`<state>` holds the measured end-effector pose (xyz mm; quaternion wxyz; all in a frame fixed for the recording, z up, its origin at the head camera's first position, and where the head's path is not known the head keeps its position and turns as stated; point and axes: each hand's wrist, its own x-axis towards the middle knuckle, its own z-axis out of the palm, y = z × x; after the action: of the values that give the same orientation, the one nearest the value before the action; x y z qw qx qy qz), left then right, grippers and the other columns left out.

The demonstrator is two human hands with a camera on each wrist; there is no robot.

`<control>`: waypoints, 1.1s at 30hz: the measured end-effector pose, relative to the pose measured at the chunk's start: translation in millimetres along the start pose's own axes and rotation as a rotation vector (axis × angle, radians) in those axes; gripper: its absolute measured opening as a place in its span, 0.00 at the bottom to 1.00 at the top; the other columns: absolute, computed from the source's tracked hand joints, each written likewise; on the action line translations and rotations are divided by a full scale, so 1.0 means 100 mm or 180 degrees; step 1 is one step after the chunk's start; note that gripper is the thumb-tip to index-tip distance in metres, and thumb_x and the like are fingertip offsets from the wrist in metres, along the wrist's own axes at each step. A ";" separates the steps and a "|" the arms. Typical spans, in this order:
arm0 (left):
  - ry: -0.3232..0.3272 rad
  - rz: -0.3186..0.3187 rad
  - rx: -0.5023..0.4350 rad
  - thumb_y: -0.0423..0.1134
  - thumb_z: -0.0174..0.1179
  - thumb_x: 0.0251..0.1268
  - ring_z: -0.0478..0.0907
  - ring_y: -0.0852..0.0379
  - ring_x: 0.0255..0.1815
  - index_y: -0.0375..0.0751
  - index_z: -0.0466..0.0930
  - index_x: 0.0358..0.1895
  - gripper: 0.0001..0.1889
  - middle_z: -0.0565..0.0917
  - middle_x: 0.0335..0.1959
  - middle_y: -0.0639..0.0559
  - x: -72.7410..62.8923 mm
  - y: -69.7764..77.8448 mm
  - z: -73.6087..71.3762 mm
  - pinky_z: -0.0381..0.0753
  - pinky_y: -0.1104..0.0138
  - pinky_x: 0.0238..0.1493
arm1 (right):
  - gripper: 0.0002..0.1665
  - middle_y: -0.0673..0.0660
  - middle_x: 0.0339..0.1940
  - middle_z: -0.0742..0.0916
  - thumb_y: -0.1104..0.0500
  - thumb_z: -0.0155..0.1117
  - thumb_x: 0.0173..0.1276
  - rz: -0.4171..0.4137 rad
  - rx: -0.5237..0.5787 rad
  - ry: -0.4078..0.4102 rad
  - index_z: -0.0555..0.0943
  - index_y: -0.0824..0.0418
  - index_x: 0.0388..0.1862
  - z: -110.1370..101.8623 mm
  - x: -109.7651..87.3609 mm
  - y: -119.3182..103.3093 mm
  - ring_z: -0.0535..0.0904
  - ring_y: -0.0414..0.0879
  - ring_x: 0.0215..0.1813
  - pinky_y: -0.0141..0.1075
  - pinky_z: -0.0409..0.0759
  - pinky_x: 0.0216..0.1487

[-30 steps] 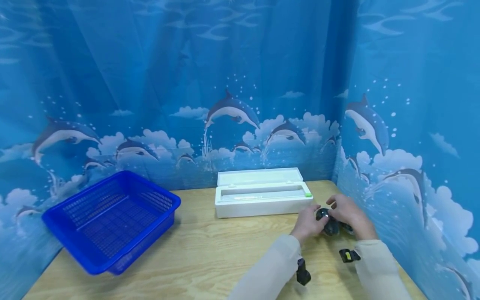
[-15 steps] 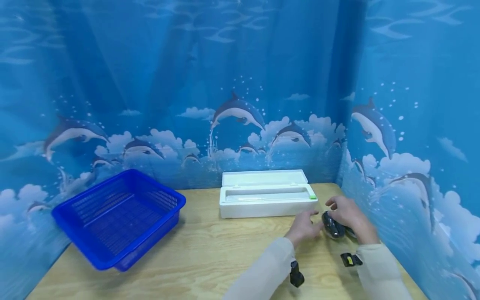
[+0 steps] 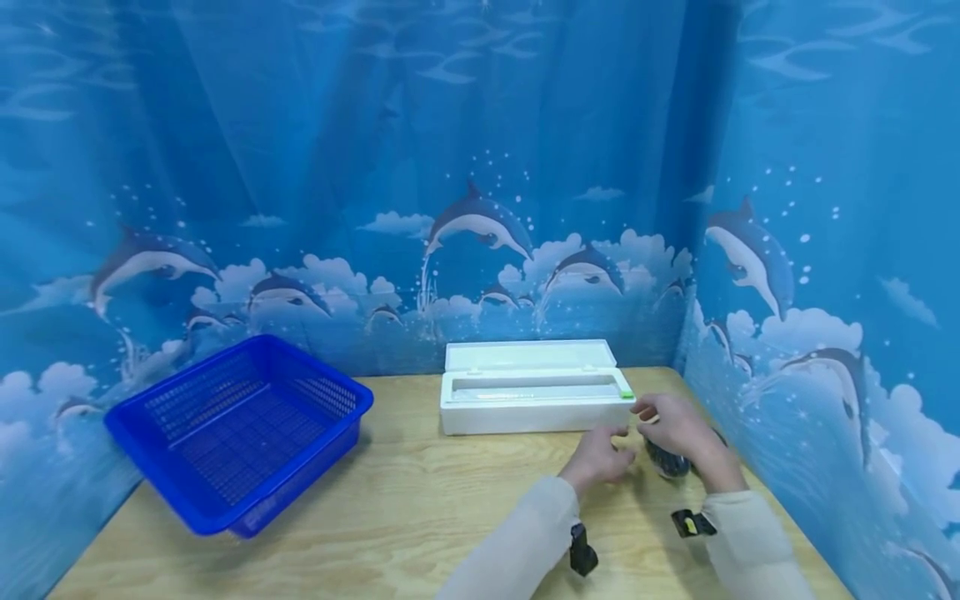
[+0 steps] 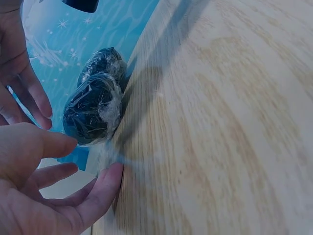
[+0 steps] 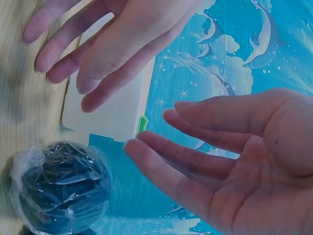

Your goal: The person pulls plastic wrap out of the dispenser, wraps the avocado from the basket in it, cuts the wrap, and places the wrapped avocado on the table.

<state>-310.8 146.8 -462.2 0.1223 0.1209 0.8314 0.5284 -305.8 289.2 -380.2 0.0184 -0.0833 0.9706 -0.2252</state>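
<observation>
Two dark, rounded things wrapped in clear plastic film stand on the table at the right. The nearer wrapped thing (image 3: 667, 461) (image 4: 93, 110) partly hides the other wrapped thing (image 4: 105, 63); what lies under the film cannot be told. My left hand (image 3: 597, 457) is just left of them, fingers spread and relaxed, holding nothing. Above and behind the nearer one hovers my right hand (image 3: 678, 429) (image 5: 234, 161), its fingers loosely bent with air between them. Neither hand appears to touch the wrapped things.
A white box (image 3: 536, 417) with its lid raised and a green tab (image 3: 626, 394) stands at the back, close to the right hand. On the left is a blue perforated basket (image 3: 277, 492). Dolphin-print curtain (image 3: 360, 167) walls the back and sides of the wooden table (image 3: 420, 517).
My left hand has let go of the nearer wrapped thing and drawn back leftward. My right hand has come off it too, shifting slightly left. The wrapped things now stand by themselves.
</observation>
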 end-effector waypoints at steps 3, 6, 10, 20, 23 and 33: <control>-0.0007 0.0065 0.0002 0.37 0.63 0.70 0.84 0.57 0.27 0.41 0.78 0.68 0.24 0.88 0.50 0.41 0.00 -0.03 0.00 0.85 0.68 0.32 | 0.17 0.73 0.48 0.88 0.67 0.63 0.69 -0.0001 0.0010 -0.0040 0.81 0.75 0.54 0.01 0.00 -0.01 0.85 0.66 0.52 0.56 0.86 0.51; 0.0003 0.0125 0.0028 0.36 0.63 0.68 0.85 0.57 0.27 0.41 0.78 0.67 0.23 0.89 0.45 0.43 0.00 -0.05 -0.01 0.85 0.69 0.31 | 0.18 0.73 0.49 0.88 0.67 0.63 0.69 0.0025 0.0029 -0.0089 0.81 0.75 0.55 0.03 0.01 -0.02 0.85 0.67 0.52 0.55 0.86 0.51; 0.0011 0.0138 0.0107 0.37 0.64 0.68 0.85 0.57 0.26 0.43 0.79 0.66 0.23 0.89 0.41 0.45 0.00 -0.05 -0.05 0.84 0.70 0.31 | 0.18 0.74 0.50 0.87 0.68 0.62 0.70 0.0045 0.0053 -0.0110 0.81 0.75 0.56 0.04 0.02 -0.02 0.84 0.67 0.53 0.55 0.86 0.51; -0.0137 0.0105 0.0270 0.38 0.64 0.68 0.85 0.57 0.33 0.50 0.79 0.67 0.23 0.87 0.49 0.43 -0.07 -0.06 -0.12 0.85 0.67 0.36 | 0.17 0.73 0.51 0.87 0.68 0.64 0.69 -0.0050 0.0070 -0.0106 0.82 0.74 0.55 0.10 0.02 -0.02 0.84 0.66 0.53 0.54 0.87 0.51; -0.0121 0.0111 0.0402 0.40 0.64 0.68 0.83 0.58 0.38 0.54 0.79 0.67 0.24 0.86 0.53 0.43 -0.09 -0.06 -0.19 0.84 0.66 0.40 | 0.17 0.73 0.51 0.87 0.68 0.63 0.70 -0.0084 0.0093 -0.0092 0.81 0.73 0.56 0.10 0.02 -0.05 0.85 0.65 0.52 0.53 0.87 0.50; -0.0169 0.0365 0.0621 0.42 0.63 0.71 0.85 0.53 0.46 0.53 0.77 0.69 0.24 0.85 0.58 0.42 -0.17 -0.07 -0.52 0.85 0.63 0.44 | 0.16 0.70 0.49 0.88 0.65 0.63 0.72 -0.0137 0.0039 -0.0117 0.82 0.71 0.55 0.11 0.03 -0.12 0.87 0.63 0.50 0.53 0.87 0.49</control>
<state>-312.8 94.6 -445.7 0.1015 0.1935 0.8671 0.4477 -306.6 273.6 -385.0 0.0319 -0.1081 0.9667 -0.2298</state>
